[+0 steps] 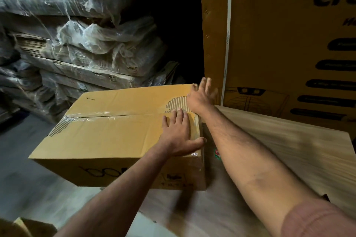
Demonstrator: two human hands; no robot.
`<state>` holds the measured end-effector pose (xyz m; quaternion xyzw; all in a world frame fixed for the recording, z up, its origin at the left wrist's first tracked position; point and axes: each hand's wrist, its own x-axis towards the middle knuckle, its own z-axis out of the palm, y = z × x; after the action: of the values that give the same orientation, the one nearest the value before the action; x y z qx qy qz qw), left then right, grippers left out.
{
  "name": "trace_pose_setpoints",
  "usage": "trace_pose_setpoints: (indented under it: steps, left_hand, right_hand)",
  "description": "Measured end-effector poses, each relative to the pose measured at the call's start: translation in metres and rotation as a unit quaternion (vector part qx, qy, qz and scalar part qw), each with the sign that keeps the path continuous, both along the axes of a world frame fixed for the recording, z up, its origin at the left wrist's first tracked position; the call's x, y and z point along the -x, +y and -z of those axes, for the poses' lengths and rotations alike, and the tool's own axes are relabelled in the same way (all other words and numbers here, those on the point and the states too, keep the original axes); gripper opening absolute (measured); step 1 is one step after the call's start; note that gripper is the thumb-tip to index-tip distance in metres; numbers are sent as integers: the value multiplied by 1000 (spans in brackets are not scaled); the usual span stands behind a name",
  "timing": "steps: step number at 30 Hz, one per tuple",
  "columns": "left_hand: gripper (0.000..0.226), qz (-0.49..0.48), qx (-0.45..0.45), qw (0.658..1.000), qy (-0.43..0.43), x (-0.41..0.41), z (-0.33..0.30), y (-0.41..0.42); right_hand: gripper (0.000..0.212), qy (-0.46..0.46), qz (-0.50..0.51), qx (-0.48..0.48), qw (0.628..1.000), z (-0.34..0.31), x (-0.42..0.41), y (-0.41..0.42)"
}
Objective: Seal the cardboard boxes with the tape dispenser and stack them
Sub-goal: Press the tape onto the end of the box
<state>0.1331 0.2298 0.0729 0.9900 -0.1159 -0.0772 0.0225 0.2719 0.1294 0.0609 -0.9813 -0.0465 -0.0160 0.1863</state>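
A brown cardboard box (115, 132) lies in front of me, its top flaps closed and clear tape running along the centre seam. It rests partly on a light wooden surface (289, 150) and overhangs to the left. My left hand (179, 134) presses flat on the near right part of the box top, thumb at the right edge. My right hand (202, 96) reaches across to the far right corner of the box, fingers spread. No tape dispenser is in view.
A large printed cardboard carton (279, 34) stands upright at the right behind the wooden surface. Stacks of flat cardboard wrapped in plastic film (77, 44) fill the left. Grey floor (23, 150) shows at lower left, and another box corner (25, 227) pokes in at the bottom left.
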Motion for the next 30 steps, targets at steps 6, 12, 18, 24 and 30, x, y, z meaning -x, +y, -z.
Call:
trace_pose_setpoints:
  steps: [6, 12, 18, 24, 30]
  left_hand:
    - [124, 87, -4, 996, 21, 26, -3, 14]
    - [120, 224, -7, 973, 57, 76, -2, 53]
    - [113, 250, -12, 956, 153, 113, -24, 109]
    - [113, 174, -120, 933, 292, 127, -65, 224]
    - [37, -70, -98, 980, 160, 147, -66, 284]
  right_hand:
    - [43, -36, -130, 89, 987, -8, 29, 0]
    - [55, -12, -58, 140, 988, -20, 78, 11]
    - [65, 49, 39, 132, 989, -16, 150, 27]
    - [67, 39, 112, 172, 978, -29, 231, 95]
    - [45, 57, 62, 187, 979, -47, 277, 160]
